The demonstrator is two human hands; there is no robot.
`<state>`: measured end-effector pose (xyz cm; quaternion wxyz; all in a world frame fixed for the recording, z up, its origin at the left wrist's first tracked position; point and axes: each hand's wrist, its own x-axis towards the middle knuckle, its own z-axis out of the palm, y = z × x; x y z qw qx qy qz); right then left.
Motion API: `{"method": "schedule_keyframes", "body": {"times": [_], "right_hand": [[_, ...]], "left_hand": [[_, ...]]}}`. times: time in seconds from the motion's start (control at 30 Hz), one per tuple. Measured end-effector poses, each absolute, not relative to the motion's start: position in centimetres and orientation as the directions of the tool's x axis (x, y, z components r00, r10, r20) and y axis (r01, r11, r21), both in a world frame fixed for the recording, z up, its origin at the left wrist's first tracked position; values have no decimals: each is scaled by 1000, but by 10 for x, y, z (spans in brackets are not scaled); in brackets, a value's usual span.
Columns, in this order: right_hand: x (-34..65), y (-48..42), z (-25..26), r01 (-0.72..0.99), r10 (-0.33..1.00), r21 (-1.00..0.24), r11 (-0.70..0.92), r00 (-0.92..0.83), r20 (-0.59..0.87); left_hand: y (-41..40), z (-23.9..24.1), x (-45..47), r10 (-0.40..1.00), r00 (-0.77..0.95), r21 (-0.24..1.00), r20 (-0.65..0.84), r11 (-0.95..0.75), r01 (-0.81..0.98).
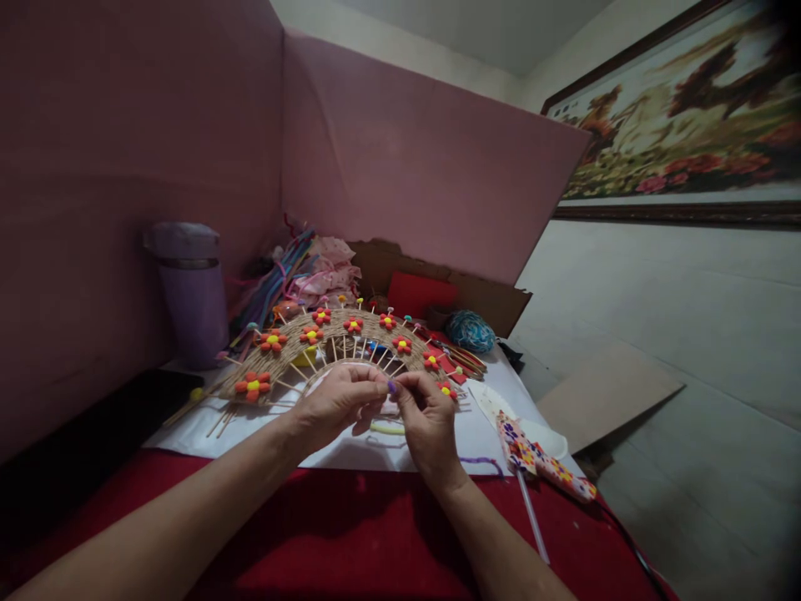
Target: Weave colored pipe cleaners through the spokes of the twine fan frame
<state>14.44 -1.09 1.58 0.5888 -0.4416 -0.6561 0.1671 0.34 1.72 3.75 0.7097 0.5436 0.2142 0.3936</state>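
Both hands meet over the white sheet, pinching a small purple fuzzy coil (392,387), which looks like rolled pipe cleaner. My left hand (341,399) holds it between thumb and forefinger from one side; my right hand (429,417) grips it from the other. Just behind them stands an arched fan of woven twine (338,325) on thin wooden sticks, decorated with orange and red flowers with yellow centres. Small coloured knobs cap several stick ends along its outer edge. A loose purple pipe cleaner (481,463) lies right of my right wrist.
A flower-patterned glue gun (551,467) with a clear glue stick lies at right, beside a white plate (544,436). Behind are blue yarn (471,332), pliers or scissors with red handles (460,355), and a pipe-cleaner bundle (275,275). A purple tumbler (193,300) stands left.
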Motion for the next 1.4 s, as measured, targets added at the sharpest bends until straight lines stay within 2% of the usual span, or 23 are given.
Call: {"method": "schedule_keyframes", "body": {"times": [0.07, 0.2, 0.27, 0.33, 0.43, 0.5, 0.57, 0.67, 0.73, 0.8, 0.87, 0.93, 1.0, 1.07, 1.13, 1.2, 1.4], "right_hand": [[144, -10, 14, 378, 778, -734, 564, 55, 626], [143, -14, 16, 449, 717, -628, 635, -41, 696], [143, -17, 18, 487, 703, -588, 646, -79, 707], [143, -19, 18, 521, 702, -567, 638, -92, 706], [146, -18, 18, 568, 698, -541, 621, -86, 711], [147, -16, 18, 572, 691, -545, 612, -53, 721], [148, -13, 18, 526, 707, -603, 599, 5, 707], [148, -7, 20, 335, 782, -757, 561, 86, 617], [147, -5, 20, 182, 836, -836, 518, 97, 540], [146, -5, 19, 89, 868, -869, 487, 59, 493], [144, -7, 18, 77, 871, -869, 489, 14, 491], [143, -10, 16, 105, 864, -859, 501, -8, 504], [143, -12, 15, 133, 866, -857, 497, -10, 500], [143, -13, 15, 153, 874, -862, 483, -14, 487], [144, -13, 15, 173, 875, -861, 478, -16, 483], [143, -13, 16, 204, 868, -850, 486, -5, 496], [142, -15, 18, 340, 822, -776, 532, 14, 570]], "left_hand": [[17, 36, 5, 826, 543, 939, 155, 48, -341], [16, 34, 8, 899, 389, 959, 201, -99, -266], [16, 35, 9, 917, 298, 961, 265, -227, -158], [17, 37, 8, 894, 251, 920, 372, -391, 28], [20, 40, 5, 825, 323, 787, 464, -551, 277], [21, 43, 2, 793, 408, 748, 453, -587, 310], [21, 45, -1, 778, 487, 798, 398, -555, 234], [19, 46, -3, 772, 586, 949, 248, -315, 13], [18, 44, -3, 765, 615, 982, 190, -145, -123], [18, 41, -1, 789, 583, 973, 192, -76, -218], [18, 38, 2, 833, 515, 964, 204, -81, -251], [18, 36, 5, 872, 434, 969, 226, -154, -193], [17, 35, 7, 885, 354, 952, 302, -299, -65], [15, 36, 9, 862, 293, 885, 415, -456, 89], [14, 37, 10, 834, 271, 821, 481, -537, 195], [12, 37, 10, 839, 278, 825, 467, -527, 204], [12, 39, 10, 869, 383, 942, 314, -335, -13]]}}
